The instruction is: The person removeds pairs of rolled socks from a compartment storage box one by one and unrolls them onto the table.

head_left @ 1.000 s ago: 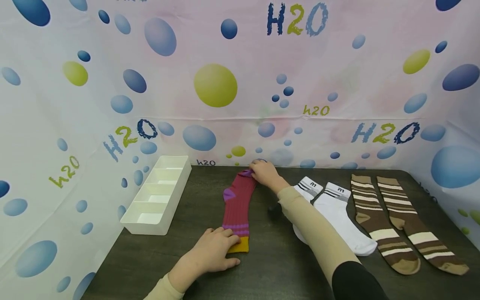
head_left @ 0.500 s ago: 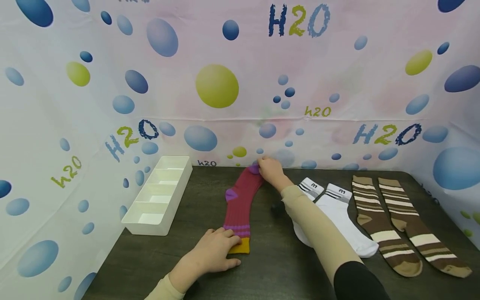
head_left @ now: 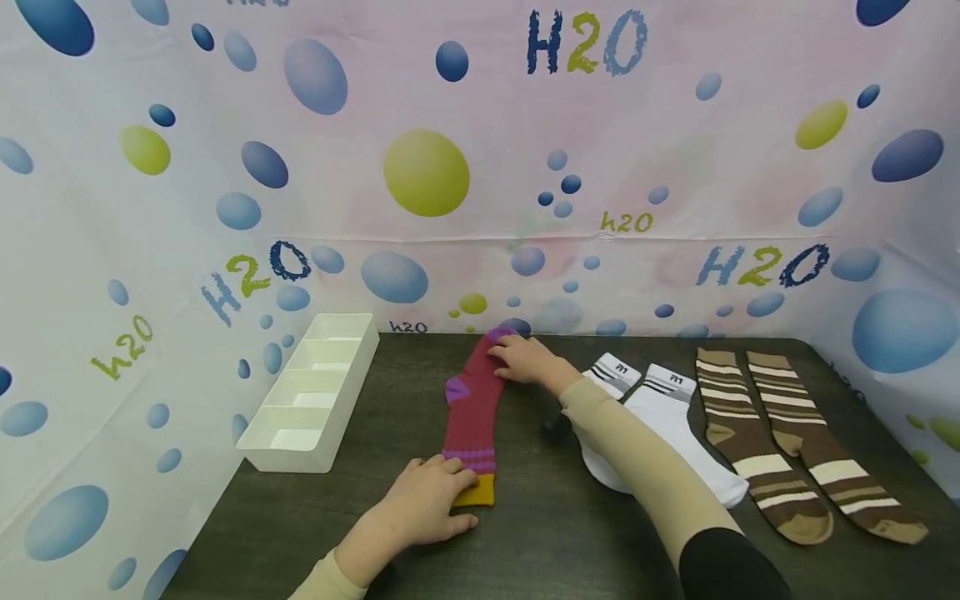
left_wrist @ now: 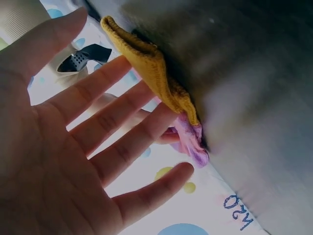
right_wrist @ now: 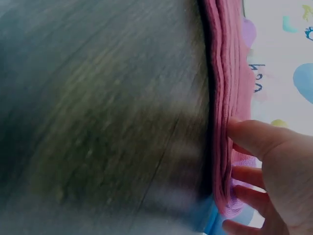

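A maroon sock with purple heel, toe and stripes and a yellow cuff lies flat on the dark table, toe away from me. My left hand rests its fingertips on the cuff, fingers spread and fairly straight, as the left wrist view shows. At the far end my right hand touches the sock's right side just below the purple toe. In the right wrist view, several layered fabric edges show along the sock's side, and the fingers lie against its upper face without curling round it.
A white tray with several compartments stands left of the sock. To the right lie two white ankle socks, partly behind my right sleeve, then two brown striped socks. A small dark object sits near the sleeve. A patterned backdrop borders the table.
The sock's toe, bunched at first, was pulled out flat to the far right and now lies slightly farther left. My right hand has slid off the toe tip, nearer me. The left hand stays put.
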`<state>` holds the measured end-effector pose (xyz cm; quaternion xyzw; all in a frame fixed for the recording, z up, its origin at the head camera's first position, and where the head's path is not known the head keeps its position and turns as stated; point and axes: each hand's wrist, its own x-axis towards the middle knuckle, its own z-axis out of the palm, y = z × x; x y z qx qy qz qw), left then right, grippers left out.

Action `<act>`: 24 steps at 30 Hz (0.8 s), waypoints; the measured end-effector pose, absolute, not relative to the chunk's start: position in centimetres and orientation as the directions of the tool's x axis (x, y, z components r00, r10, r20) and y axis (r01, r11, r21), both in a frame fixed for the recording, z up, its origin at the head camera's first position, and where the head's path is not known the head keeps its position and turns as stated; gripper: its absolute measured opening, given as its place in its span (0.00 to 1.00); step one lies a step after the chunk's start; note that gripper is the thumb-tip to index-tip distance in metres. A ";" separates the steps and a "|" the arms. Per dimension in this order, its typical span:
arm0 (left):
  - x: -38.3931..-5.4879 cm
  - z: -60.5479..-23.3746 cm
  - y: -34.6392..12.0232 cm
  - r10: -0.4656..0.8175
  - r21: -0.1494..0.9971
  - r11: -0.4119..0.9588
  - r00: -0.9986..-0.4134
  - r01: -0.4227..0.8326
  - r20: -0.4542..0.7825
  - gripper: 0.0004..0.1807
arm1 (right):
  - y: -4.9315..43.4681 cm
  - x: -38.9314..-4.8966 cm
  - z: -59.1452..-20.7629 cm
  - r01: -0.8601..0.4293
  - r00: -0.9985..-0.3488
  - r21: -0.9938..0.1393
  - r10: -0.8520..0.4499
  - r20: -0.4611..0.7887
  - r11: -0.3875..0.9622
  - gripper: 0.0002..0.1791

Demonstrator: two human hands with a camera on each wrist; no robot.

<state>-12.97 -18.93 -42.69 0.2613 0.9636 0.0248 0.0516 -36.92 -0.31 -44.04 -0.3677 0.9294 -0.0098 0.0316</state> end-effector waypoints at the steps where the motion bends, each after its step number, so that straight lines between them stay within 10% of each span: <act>1: -13.0 -42.7 -18.9 0.500 0.073 0.866 -0.862 0.495 -0.088 0.25 | -0.3 -36.9 -44.1 -0.673 -0.735 -0.056 -0.675 -0.068 0.738 0.26; 24: -14.5 -42.9 -22.4 0.139 -0.027 0.990 -0.984 0.137 0.108 0.18 | 1.1 -34.3 -43.7 -0.613 -0.780 -0.033 -0.612 -0.134 0.789 0.28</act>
